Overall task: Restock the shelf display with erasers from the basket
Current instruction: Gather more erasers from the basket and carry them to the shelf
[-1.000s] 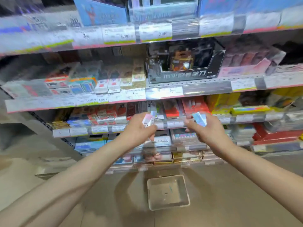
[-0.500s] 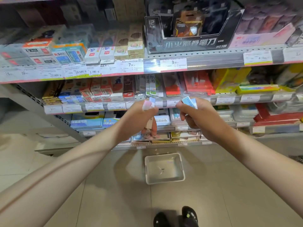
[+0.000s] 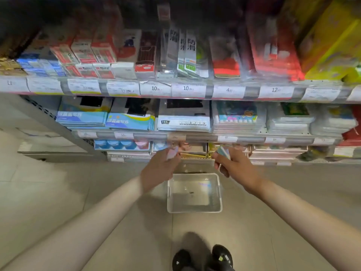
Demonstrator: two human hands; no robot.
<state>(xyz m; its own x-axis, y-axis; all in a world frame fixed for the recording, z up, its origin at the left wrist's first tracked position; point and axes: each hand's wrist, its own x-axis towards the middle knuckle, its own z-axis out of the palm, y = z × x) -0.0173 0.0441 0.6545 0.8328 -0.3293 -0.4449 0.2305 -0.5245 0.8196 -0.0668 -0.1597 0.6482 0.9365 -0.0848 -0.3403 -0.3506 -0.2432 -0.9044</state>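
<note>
— Where are the erasers held?
— A pink eraser (image 3: 172, 153) is pinched by the left hand (image 3: 158, 170), a blue eraser (image 3: 224, 152) by the right hand (image 3: 235, 167), mid-frame.
— The basket (image 3: 194, 210)?
— Set on the floor (image 3: 58, 192), below centre.

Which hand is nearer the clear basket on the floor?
Hard to call. The left hand holds a pinkish eraser above the clear basket's left rim; the right hand holds a bluish eraser above its right rim.

top shelf goods (image 3: 195, 53) motion-blurred, erasers (image 3: 172, 153) smeared, shoes (image 3: 203, 259) cropped
</note>
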